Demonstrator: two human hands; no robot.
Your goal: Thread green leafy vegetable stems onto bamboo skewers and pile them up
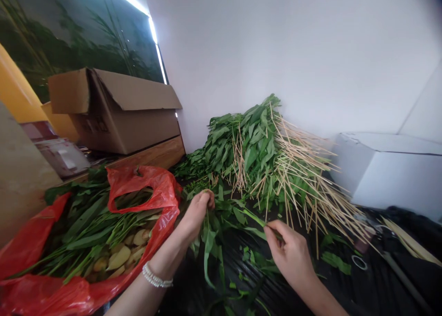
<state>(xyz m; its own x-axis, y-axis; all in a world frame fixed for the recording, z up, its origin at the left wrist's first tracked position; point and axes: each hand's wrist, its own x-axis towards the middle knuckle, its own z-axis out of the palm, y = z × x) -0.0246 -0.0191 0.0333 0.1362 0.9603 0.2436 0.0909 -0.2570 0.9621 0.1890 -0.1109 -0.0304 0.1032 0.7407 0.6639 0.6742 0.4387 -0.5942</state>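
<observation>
My right hand [289,248] pinches the end of a green leafy stem [254,217], which points away to the upper left. My left hand [201,209], with a white beaded bracelet on the wrist, is closed on long-leaved greens [209,247] that hang below its fingers. Beyond both hands lies a big heap of leafy greens on wooden skewers [253,143], the bare stick ends fanning out to the right. Cut bits of leaf and stem are scattered on the black plastic sheet [193,290] beneath my hands.
At left, a red plastic bag [169,224] holds more long-leaved greens and pale sliced pieces [119,258]. An open cardboard box [138,127] stands behind it on a wooden ledge. A white box [397,173] is at right, near a metal ring [359,262].
</observation>
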